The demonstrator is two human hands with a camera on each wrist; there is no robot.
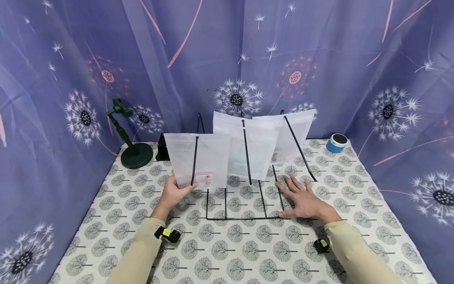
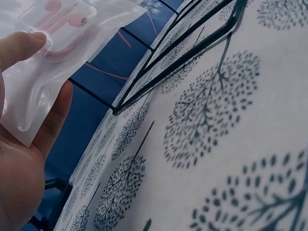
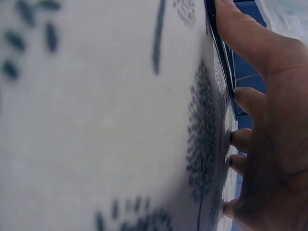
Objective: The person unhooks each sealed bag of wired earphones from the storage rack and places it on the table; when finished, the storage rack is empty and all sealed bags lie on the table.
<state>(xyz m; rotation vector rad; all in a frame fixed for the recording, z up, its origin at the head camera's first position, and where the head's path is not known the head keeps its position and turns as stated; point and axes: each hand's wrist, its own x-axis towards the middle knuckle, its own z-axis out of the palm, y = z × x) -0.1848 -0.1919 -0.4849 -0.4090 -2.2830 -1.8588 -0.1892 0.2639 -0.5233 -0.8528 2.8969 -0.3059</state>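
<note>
My left hand (image 1: 172,194) pinches the lower left corner of a frosted plastic bag (image 1: 182,157), thumb in front and fingers behind. Inside that bag a clear case with pink earphones (image 2: 60,21) shows. The bag hangs from the left prong of a black wire rack (image 1: 244,218). On the middle prong hang overlapping frosted bags (image 1: 260,146), with something pale green faintly visible inside. Another frosted bag (image 1: 301,126) hangs tilted on the right prong, its contents mostly hidden. With fingers spread, my right hand (image 1: 301,200) rests over the rack's front right base, its thumb touching the wire.
At the back left stands a dark green stand (image 1: 136,155) with a jointed arm, beside a small black object (image 1: 162,149) partly behind the left bag. A blue round container (image 1: 336,143) sits at the back right. Purple curtains (image 1: 191,79) enclose the tree-patterned tablecloth (image 1: 230,250).
</note>
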